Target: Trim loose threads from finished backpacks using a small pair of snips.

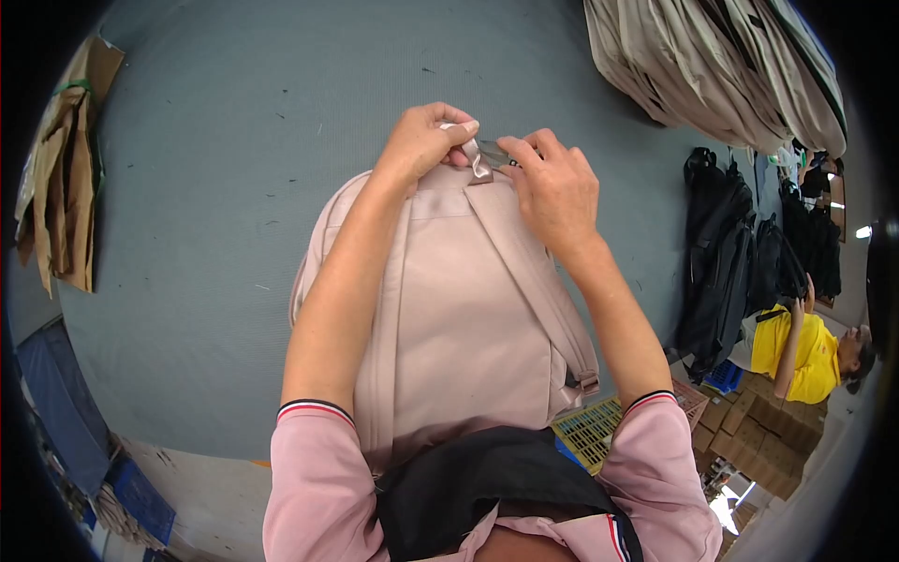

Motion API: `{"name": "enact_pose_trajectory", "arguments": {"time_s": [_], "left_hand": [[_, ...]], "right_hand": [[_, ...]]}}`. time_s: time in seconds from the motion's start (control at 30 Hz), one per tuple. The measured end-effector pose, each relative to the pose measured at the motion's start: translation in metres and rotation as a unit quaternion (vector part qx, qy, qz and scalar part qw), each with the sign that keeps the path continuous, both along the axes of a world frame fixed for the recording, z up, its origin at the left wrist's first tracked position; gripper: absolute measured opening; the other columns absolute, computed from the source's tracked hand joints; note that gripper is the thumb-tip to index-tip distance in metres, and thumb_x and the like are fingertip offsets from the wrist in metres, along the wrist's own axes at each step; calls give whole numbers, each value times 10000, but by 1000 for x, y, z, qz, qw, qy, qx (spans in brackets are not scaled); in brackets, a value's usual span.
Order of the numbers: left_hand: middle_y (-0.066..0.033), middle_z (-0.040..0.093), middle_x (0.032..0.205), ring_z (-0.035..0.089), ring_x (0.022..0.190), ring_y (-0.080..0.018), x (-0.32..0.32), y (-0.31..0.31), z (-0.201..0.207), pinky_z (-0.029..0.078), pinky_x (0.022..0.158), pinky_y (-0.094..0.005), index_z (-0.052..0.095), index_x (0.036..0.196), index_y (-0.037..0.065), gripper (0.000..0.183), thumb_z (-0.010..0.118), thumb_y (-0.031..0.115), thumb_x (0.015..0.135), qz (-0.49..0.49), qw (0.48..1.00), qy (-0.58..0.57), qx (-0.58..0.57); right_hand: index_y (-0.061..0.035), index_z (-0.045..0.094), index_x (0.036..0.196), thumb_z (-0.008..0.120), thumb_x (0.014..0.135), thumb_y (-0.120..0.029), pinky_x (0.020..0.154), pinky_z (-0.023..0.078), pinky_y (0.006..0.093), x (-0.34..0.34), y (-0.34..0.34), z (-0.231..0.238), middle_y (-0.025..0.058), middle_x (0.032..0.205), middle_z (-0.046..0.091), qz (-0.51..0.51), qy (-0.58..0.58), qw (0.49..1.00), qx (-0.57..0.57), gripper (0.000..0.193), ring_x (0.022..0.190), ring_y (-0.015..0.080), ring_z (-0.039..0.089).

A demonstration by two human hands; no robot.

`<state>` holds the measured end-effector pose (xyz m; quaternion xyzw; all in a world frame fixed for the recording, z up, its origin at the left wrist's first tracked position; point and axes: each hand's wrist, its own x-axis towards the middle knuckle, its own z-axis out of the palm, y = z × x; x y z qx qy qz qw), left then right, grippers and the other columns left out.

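Observation:
A pale pink backpack (473, 309) lies on the table in front of me, its two shoulder straps facing up. At its top edge, my left hand (423, 148) is closed in a pinch on a shiny pink ribbon-like strip (478, 165), which bends down to the top of the right-hand strap. Just right of the strip is my right hand (559, 187), its fingers curled together at the bag's top edge. A small greyish, see-through-looking piece (493, 148) shows by its fingertips; the fingers partly hide what they grip.
The grey-green table (206, 187) spreads around the bag. Beige bags (712, 75) are piled at the far right, with black backpacks (716, 253) below them. Brown paper (70, 178) stands at the left. A yellow crate (590, 436) sits near my right elbow. A person in yellow (805, 356) is farther right.

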<state>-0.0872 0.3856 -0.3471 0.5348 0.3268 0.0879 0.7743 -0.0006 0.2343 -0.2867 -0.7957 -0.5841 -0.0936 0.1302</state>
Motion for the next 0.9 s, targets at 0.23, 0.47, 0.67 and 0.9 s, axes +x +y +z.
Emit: {"name": "enact_pose_trajectory", "arguments": {"time_s": [0.23, 0.47, 0.67, 0.9], "left_hand": [[-90, 647, 749, 586, 566, -94, 1, -1, 3, 478, 546, -216, 630, 997, -28, 244, 665, 146, 829, -6, 1000, 6, 12], [-86, 641, 738, 585, 566, -99, 0, -2, 6, 475, 551, -221, 623, 1014, -31, 256, 651, 157, 842, -6, 1000, 13, 15], [-83, 633, 726, 571, 549, -104, -1, 0, 2, 463, 539, -228, 616, 1021, -40, 264, 629, 167, 858, -11, 1000, 5, 25], [-85, 633, 746, 568, 557, -104, -2, 0, 5, 466, 551, -230, 606, 1040, -34, 267, 628, 164, 863, -13, 1000, 12, 22]], "right_hand": [[-142, 643, 875, 604, 733, -14, 576, 364, 315, 7, 3, -4, -3, 751, 532, 37, -31, 999, 16, 195, 655, 170, 540], [-141, 629, 825, 576, 716, 31, 589, 365, 306, 12, 8, 3, 1, 727, 516, 76, -65, 995, -8, 210, 643, 165, 533], [-93, 642, 873, 676, 731, -64, 629, 416, 313, 14, 13, 14, 4, 756, 543, 2, 123, 989, -83, 149, 686, 181, 541], [-47, 640, 940, 739, 712, -226, 682, 438, 292, 18, 9, -14, 17, 804, 580, -153, 458, 875, 30, 306, 732, 129, 525]]}}
